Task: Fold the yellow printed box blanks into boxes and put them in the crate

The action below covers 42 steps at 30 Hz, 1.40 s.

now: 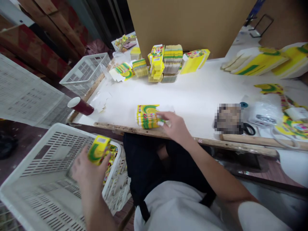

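My left hand is closed around a small yellow and green box, holding it over the white plastic crate at the lower left. Several similar boxes lie behind it, partly hidden by the crate's rim. On the white table, a stack of flat yellow and green cartons lies near the front edge. My right hand is at the right end of this stack, its thumb and fingers closed on the end carton.
More carton bundles stand against a cardboard panel at the back. A dark red cup lies tipped at the table's left edge. Black-handled scissors and a clear plastic bag lie to the right. Another white crate stands beyond the left edge.
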Available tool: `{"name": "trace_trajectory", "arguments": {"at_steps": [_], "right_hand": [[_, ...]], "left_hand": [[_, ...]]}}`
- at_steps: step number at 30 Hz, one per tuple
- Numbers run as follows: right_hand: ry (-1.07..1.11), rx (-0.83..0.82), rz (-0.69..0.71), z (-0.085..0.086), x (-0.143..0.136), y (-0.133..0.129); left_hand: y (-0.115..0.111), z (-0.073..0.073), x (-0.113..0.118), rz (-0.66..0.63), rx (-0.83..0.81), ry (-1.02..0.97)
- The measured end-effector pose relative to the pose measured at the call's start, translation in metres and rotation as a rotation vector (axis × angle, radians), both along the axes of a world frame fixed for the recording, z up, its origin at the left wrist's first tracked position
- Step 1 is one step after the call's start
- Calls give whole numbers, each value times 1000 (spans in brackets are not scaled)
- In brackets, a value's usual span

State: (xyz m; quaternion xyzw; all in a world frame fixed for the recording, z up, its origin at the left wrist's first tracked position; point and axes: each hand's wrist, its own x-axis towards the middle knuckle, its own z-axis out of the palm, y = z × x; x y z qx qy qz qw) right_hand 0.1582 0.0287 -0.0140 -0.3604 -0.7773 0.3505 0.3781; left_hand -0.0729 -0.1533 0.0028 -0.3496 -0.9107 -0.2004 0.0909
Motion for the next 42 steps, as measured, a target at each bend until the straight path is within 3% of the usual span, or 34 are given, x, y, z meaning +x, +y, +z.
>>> {"name": "trace_trajectory", "arguments": {"at_steps": [2,3,9,15,18,22,26,30,34,39,42], "right_hand": [[-213,84,-97,4,-8,26],[-350,102,-114,5,-12,36],[-507,129,-83,-11,-29,51],[-427,128,-139,-7,-24,46],[-136,-25,-69,-5,-23,24],[230,-358,234,-12,-23,-30],[285,-544,394,-17,-25,-73],[236,-501,500,-7,-22,-86],[193,-484,518,-7,-20,-93],[294,-649,318,-27,-15,-91],[354,-693,288,-29,-10,-84]], "left_hand": [[-8,1,-16,134,17,77],[-9,-1,-19,130,34,74],[15,-33,9,-360,93,-255],[37,-42,39,-467,147,-511],[43,-39,55,-527,279,-800],[51,-33,82,-578,666,-1204],[59,-22,98,-379,1030,-1420],[63,-16,104,-288,1214,-1482],[61,-26,108,-274,1160,-1384],[52,-36,106,-364,732,-1130],[50,-36,102,-380,665,-1065]]}}
